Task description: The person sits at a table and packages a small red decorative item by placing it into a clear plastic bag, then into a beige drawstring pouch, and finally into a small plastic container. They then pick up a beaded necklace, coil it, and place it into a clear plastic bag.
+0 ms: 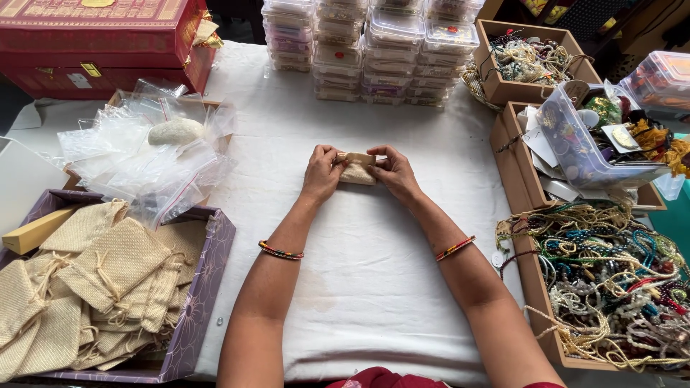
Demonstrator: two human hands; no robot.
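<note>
- White cloth (374, 287) covers the table I work at, and it is crowded on both sides.
- Far left, a purple cardboard tray (208, 287) holds a heap of beige drawstring burlap pouches (108, 273); behind it lies a pile of clear zip plastic bags (144, 165), and behind that a red and gold gift box (100, 36).
- At the back, in the middle, stand stacks of clear plastic lidded boxes (374, 50).
- My left hand (321, 172) is curled, fingers and thumb pinching the left end of a small beige fabric pouch (357, 169).
- The pouch sits just above the cloth at the centre of the table, between my two hands. Its long axis runs left to right across me; which end is the mouth I cannot tell, as my fingers cover both.
- My right hand (394, 171) is curled the same way, pinching the pouch's right end.
- Right of me, brown cardboard boxes (507, 154) line the table edge; the nearest brims with tangled beaded necklaces in many colours (611, 280).
</note>
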